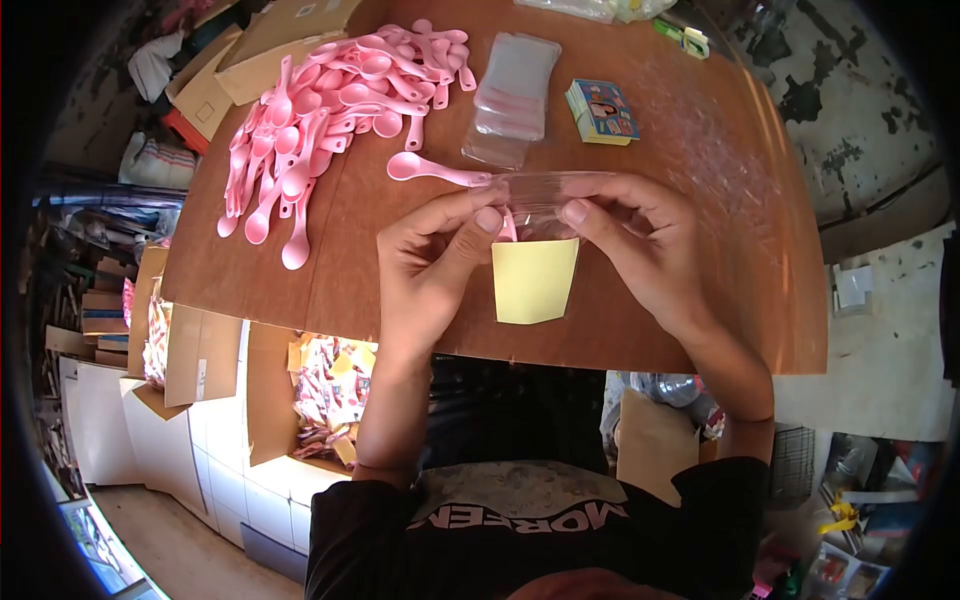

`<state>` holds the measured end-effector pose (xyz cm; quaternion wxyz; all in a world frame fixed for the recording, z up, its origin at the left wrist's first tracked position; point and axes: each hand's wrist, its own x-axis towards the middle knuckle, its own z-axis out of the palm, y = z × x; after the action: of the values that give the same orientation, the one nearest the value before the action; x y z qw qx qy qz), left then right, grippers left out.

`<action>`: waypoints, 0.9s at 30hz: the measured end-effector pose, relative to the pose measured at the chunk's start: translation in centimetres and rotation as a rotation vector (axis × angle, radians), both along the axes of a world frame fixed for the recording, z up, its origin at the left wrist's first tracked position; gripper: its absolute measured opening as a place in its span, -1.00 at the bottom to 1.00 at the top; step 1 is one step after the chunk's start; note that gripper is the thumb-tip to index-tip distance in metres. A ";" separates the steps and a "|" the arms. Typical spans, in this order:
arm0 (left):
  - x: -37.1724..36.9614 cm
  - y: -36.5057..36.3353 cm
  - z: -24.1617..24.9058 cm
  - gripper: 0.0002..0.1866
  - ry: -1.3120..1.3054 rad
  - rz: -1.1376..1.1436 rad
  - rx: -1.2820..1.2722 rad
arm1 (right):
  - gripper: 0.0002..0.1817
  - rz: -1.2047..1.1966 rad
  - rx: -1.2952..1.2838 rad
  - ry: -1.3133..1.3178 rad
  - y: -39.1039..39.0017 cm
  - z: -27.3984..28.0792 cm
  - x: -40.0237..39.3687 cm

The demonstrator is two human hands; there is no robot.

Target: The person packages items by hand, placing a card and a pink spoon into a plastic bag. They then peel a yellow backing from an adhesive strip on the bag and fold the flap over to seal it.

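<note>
At the near side of the tabletop [720, 310], the left hand [435, 250] and right hand [645, 245] pinch opposite ends of a clear bag's [548, 188] mouth, apparently to keep it taut, with a yellow card [535, 283] below. Just beyond the left fingers lies a single pink spoon [432, 170], its handle end pointing toward the bag, where it could catch. Farther out, the spoon heap [330, 110], stacked bags [518, 80] and printed cards [605, 115] sit separately, probably for easy reach, while a cardboard box [290, 45] limits access behind the heap
</note>
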<state>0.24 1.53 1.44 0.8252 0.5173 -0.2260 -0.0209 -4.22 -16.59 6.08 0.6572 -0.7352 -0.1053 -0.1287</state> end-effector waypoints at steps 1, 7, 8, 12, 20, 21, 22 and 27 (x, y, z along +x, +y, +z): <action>-0.1 0.2 0.1 -0.77 0.002 -0.001 0.001 | -0.82 -0.001 0.001 0.002 -0.2 -0.2 0.0; -0.1 1.7 0.0 -0.77 0.111 -0.209 -0.022 | -0.84 0.063 -0.031 0.014 -0.8 -0.2 -0.3; 0.0 1.7 0.0 -0.78 0.118 -0.222 -0.039 | -0.84 0.066 -0.025 0.001 -0.7 -0.3 -0.3; 0.2 2.0 -0.6 -0.81 0.122 -0.252 -0.065 | -0.85 0.199 -0.032 -0.144 -1.7 -1.4 0.2; 0.4 2.0 -1.1 -0.84 0.036 -0.229 -0.098 | -0.77 0.224 -0.247 -0.149 -2.3 -0.6 0.1; 0.4 2.0 -1.1 -0.85 0.051 -0.228 -0.094 | -0.76 0.231 -0.224 -0.158 -2.3 -0.8 0.1; 0.4 2.0 -1.1 -0.85 0.054 -0.229 -0.093 | -0.76 0.230 -0.223 -0.156 -2.3 -0.9 0.2; 0.4 2.1 -1.0 -0.84 0.032 -0.311 -0.153 | -0.83 0.273 -0.064 -0.145 -2.1 -1.6 0.3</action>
<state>0.62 3.67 0.48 0.8525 0.4113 -0.2911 -0.1394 -3.95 -18.67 4.52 0.6354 -0.7235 -0.2553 -0.0876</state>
